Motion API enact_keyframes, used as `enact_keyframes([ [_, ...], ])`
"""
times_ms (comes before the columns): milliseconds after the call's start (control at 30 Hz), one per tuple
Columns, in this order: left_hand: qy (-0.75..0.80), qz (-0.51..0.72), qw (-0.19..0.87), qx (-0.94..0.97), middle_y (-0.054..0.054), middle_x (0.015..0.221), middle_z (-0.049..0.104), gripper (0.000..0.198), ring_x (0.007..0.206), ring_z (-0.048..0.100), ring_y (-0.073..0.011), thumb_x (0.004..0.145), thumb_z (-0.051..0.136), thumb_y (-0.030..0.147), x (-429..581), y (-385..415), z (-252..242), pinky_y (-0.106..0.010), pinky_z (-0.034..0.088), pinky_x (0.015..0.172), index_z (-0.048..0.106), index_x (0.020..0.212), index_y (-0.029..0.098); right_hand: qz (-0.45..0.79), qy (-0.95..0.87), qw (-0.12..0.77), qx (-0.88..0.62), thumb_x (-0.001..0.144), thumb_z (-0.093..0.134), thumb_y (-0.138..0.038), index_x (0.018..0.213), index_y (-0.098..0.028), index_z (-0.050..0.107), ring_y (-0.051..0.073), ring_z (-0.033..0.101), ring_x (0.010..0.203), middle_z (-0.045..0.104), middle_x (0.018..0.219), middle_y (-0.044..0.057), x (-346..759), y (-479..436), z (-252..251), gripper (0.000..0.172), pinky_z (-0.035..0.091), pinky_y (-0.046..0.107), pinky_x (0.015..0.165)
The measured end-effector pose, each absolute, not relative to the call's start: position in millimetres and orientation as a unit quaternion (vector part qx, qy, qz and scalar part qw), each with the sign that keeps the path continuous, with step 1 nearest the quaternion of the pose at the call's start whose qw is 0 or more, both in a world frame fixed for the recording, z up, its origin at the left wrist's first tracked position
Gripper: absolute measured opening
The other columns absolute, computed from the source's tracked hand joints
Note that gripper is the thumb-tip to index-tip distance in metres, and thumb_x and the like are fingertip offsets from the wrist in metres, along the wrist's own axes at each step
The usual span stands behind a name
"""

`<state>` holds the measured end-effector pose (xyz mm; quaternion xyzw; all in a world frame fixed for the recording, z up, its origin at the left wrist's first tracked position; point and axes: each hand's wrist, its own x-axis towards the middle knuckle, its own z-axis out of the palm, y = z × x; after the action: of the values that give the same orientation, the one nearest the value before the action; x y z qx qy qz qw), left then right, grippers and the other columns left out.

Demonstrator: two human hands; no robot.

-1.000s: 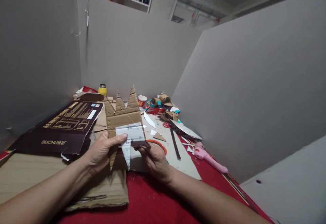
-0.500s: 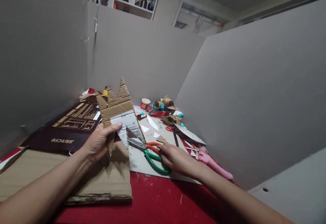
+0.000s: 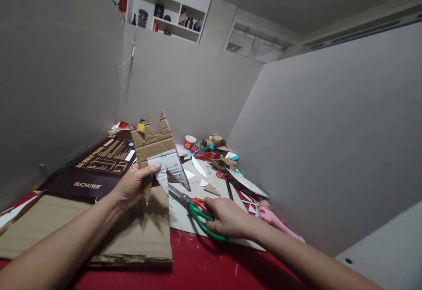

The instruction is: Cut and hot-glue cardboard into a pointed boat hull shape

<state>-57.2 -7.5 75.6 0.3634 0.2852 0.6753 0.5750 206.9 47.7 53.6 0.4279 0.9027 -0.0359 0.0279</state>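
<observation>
Left hand (image 3: 132, 186) pinches the cardboard cutout (image 3: 154, 143), thumb on the front face, fingers behind. I hold the cutout upright above the table (image 3: 204, 268), near its middle and toward the left edge. It has 3 spikes on top, more points hanging below, and a white printed label (image 3: 169, 167) on its lower half.

Right hand (image 3: 227, 217) is closed on the green and orange handles of the scissors (image 3: 194, 206), low over a pale sheet (image 3: 180, 213) near the front edge. The blades point up-left at the cutout's bottom edge; can't tell if they touch it.

A flat brown cardboard sheet (image 3: 66, 228) lies under my left forearm at the front-left corner, with a dark printed box (image 3: 95, 169) just behind it. A pink glue gun (image 3: 273, 219) is along the right edge. A red paper cup (image 3: 190, 142) and scraps sit at the back edge.
</observation>
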Motion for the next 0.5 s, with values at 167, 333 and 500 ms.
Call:
enact_keyframes([
  [167,0.268,0.701,0.572,0.331,-0.009,0.088,0.078,0.032,0.074,0.074,-0.0212,0.071,0.074,0.012,-61.4,-4.7,75.7,-0.03,0.061,0.07,0.069,0.103,0.013,-0.073,0.911,-0.041,0.404,0.086,0.045,-0.027,0.089,-0.018,0.054,0.019,0.057,0.066,0.065,0.079,0.008,224.6,25.5,55.3,0.012,0.042,0.028,0.06],
  [333,0.272,0.702,0.584,0.302,-0.009,0.079,0.077,0.032,0.061,0.072,-0.0194,0.074,0.068,0.007,-61.9,-5.6,80.0,-0.028,0.06,0.06,0.068,0.106,0.01,-0.135,0.911,-0.162,0.355,0.09,0.044,-0.03,0.097,-0.02,0.054,0.018,0.058,0.068,0.066,0.084,0.006,239.9,8.9,59.0,0.016,0.048,0.028,0.063],
  [500,0.261,0.682,0.606,0.315,-0.011,0.081,0.077,0.03,0.061,0.072,-0.0195,0.075,0.065,0.008,-64.5,-8.0,83.5,-0.027,0.059,0.057,0.069,0.106,0.008,-0.068,0.905,-0.122,0.402,0.086,0.056,-0.043,0.087,-0.021,0.055,0.017,0.053,0.06,0.061,0.07,0.001,247.9,17.3,67.6,0.021,0.042,0.027,0.055],
])
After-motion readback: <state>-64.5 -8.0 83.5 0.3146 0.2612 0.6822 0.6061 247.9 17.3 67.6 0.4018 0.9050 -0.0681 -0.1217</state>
